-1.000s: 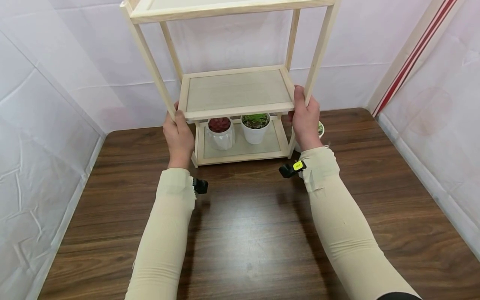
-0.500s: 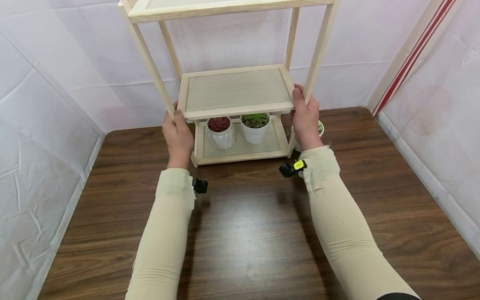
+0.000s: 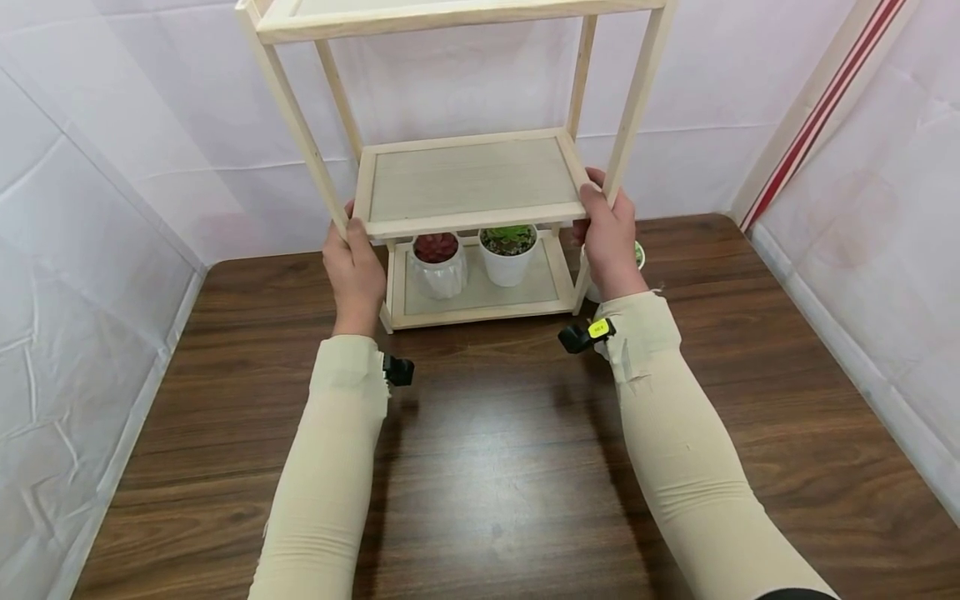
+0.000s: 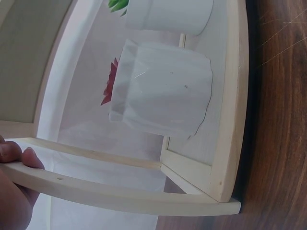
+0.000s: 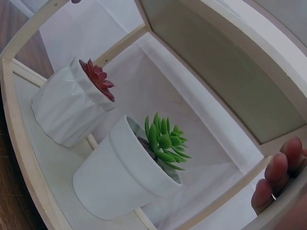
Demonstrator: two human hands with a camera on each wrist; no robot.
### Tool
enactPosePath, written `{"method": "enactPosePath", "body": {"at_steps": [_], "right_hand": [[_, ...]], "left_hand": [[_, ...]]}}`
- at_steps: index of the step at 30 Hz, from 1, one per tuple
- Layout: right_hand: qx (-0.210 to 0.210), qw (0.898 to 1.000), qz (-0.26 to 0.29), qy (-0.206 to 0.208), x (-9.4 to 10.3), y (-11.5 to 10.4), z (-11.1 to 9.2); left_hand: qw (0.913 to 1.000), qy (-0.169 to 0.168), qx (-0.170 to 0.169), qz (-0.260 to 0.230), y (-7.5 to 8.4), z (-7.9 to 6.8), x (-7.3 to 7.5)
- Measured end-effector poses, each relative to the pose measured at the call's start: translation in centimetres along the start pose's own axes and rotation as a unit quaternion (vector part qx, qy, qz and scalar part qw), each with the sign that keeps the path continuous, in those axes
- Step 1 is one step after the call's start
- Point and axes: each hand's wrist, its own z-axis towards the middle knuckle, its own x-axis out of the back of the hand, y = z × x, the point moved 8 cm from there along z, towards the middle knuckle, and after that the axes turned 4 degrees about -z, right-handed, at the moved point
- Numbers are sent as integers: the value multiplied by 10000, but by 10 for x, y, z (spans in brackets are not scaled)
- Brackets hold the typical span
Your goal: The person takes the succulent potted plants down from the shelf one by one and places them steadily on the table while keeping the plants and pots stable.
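Note:
A pale wooden shelf rack (image 3: pixel 472 221) stands at the back of the table, its middle board (image 3: pixel 472 179) bare. My left hand (image 3: pixel 355 275) grips the rack's front left post at the height of that board. On the other side my right hand (image 3: pixel 611 237) holds the front right post, thumb by the board's corner. The bottom board carries a faceted white pot with a red succulent (image 4: pixel 163 88) and a smooth white pot with a green succulent (image 5: pixel 124 172). Both pots stand upright, side by side. The rack's top is cut off by the head view.
Another white pot with a green plant (image 3: pixel 639 257) stands right of the rack, mostly hidden behind my right hand. White sheeting (image 3: pixel 90 167) encloses the back and sides of the brown wooden table (image 3: pixel 480 467). A red-striped strip (image 3: pixel 817 125) runs along the right corner.
The rack and both hands appear shifted very slightly left in the head view. Both hands keep their hold on the posts, and the pots stay on the bottom board.

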Motion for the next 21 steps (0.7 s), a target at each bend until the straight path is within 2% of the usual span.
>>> {"method": "enactPosePath", "body": {"at_steps": [6,11,13,17,21], "right_hand": [[-24,9999,130,-66,0,0,1],[-20,9999,145,-68,1,3,2],[25,9999,117,-65,1,3,2],[106,9999,69,-33,3,3,3],[136,9999,72,51,6,10,9]], "left_hand": [[9999,-70,97,13,28,-8,0],[9999,-83,104,69,9,-3,0],[9999,-105,96,27,7,-3,-1],[9998,-145,150,-51,27,-8,-1],[9996,-205,217,17,32,-11,-1]]}}
